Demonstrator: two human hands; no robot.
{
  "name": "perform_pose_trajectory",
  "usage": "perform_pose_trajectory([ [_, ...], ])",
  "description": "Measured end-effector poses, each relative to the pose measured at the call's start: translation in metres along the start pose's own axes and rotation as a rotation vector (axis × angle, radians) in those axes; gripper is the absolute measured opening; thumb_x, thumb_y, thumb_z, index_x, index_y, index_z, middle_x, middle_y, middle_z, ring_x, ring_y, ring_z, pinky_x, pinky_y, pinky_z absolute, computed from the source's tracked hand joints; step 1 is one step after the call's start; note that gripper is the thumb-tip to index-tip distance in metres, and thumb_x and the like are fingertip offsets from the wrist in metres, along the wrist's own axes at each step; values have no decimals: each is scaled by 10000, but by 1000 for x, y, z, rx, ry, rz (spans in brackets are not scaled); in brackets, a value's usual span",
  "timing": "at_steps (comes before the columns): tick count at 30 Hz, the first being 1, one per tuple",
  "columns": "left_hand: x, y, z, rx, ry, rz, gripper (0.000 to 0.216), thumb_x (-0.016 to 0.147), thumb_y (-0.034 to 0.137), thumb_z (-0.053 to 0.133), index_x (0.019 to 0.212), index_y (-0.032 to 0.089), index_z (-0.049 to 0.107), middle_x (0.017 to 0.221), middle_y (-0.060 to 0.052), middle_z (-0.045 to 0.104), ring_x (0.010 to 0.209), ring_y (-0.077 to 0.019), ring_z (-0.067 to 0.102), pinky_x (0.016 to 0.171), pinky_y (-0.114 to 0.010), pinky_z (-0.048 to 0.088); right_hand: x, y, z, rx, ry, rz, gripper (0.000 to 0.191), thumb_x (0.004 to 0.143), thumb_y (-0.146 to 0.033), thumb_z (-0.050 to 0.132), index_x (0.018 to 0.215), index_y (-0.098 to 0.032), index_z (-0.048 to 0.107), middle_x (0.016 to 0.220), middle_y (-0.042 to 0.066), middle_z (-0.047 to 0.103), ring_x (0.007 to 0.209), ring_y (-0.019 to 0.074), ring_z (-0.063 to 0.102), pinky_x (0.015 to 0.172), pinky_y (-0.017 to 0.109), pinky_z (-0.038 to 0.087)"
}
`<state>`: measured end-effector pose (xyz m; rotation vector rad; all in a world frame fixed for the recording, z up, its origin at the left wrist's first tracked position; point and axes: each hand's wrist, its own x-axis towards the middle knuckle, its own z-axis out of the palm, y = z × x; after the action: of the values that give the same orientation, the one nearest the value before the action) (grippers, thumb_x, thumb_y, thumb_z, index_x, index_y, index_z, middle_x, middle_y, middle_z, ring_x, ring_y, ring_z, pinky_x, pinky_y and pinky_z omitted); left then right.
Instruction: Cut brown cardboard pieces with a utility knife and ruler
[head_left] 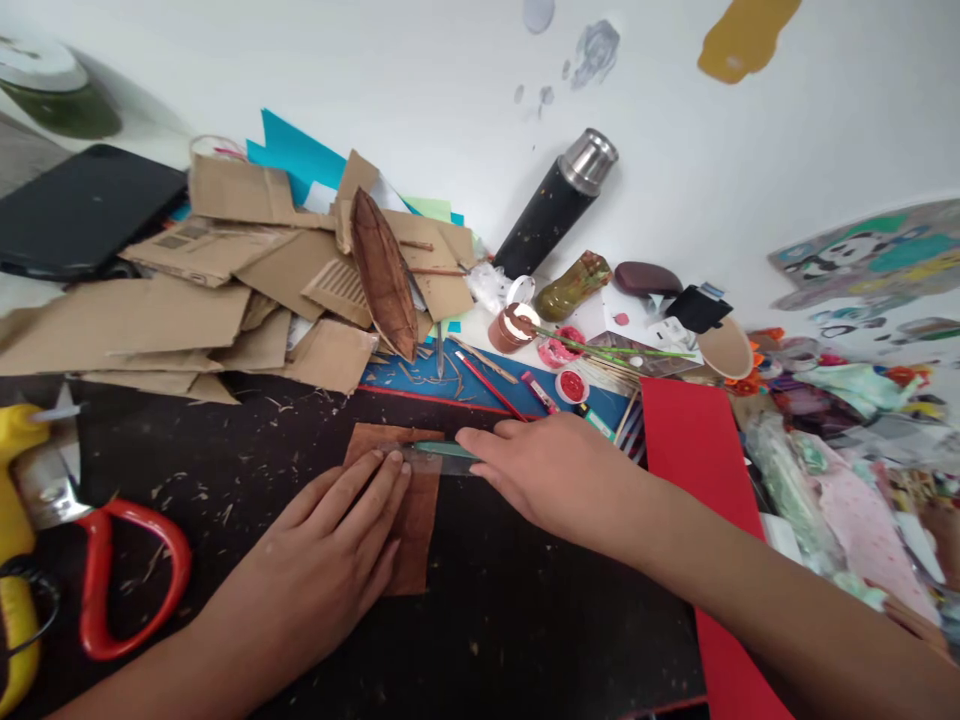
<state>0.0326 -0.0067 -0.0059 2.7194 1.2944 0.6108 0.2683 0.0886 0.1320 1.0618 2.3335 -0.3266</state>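
A brown-painted piece of cardboard (411, 545) lies on the dark tabletop. My left hand (330, 540) rests flat over its left side, fingers stretched out and fingertips pressing on a clear ruler (431, 462) that crosses the upper part. From the right, my right hand (551, 475) is closed around a slim green pen-like tool (439, 448), held low along the ruler. Its tip points left, close to my left fingertips; whether it is a pen or a blade I cannot tell. The ruler's right end runs under my right hand.
Scissors with red handles (94, 580) and a yellow glue gun (15, 560) lie at left. Behind are stacked cardboard (165, 310), a brown boat-shaped piece (384, 275), a black flask (544, 220) and open paint pots (514, 328). A red sheet (690, 450) lies at right.
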Motion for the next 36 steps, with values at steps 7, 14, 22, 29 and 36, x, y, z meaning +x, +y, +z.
perform_pose_trajectory([
  [7, -1, -1, 0, 6, -24, 15, 532, 1124, 349, 393, 1442, 86, 728, 1476, -181, 752, 1414, -340, 611, 1161, -490, 439, 6, 2, -5, -40, 16, -56, 290, 1150, -290, 570, 1404, -202, 678, 996, 78, 803, 813, 260, 773, 607, 346, 388],
  [14, 2, 1, 0, -6, 21, 1, 556, 1140, 342, 344, 1367, 69, 773, 1428, -193, 778, 1373, -339, 637, 1127, -494, 449, 6, -4, -11, -58, 9, -48, 261, 1134, -264, 596, 1368, -195, 690, 986, 82, 804, 786, 249, 757, 583, 341, 335],
  [22, 2, 0, 0, -10, 26, -7, 542, 1132, 362, 384, 1391, 70, 759, 1444, -195, 769, 1376, -338, 637, 1143, -481, 442, -3, -1, -3, -33, 17, 22, 284, 1150, -290, 573, 1404, -229, 685, 1040, 80, 816, 780, 244, 755, 601, 328, 358],
  [29, 2, 0, 0, -24, 30, 1, 546, 1137, 347, 377, 1391, 42, 753, 1446, -204, 767, 1379, -348, 632, 1140, -493, 432, -7, 3, -2, -7, 31, 24, 274, 1148, -301, 576, 1386, -231, 693, 1057, 69, 827, 803, 239, 759, 590, 332, 334],
  [36, 2, 0, 0, -19, 31, -11, 548, 1141, 353, 363, 1391, 62, 754, 1460, -188, 764, 1383, -333, 635, 1144, -482, 438, -8, 5, 3, 14, 48, 25, 303, 1132, -284, 583, 1409, -233, 693, 1083, 83, 831, 782, 230, 748, 603, 323, 349],
])
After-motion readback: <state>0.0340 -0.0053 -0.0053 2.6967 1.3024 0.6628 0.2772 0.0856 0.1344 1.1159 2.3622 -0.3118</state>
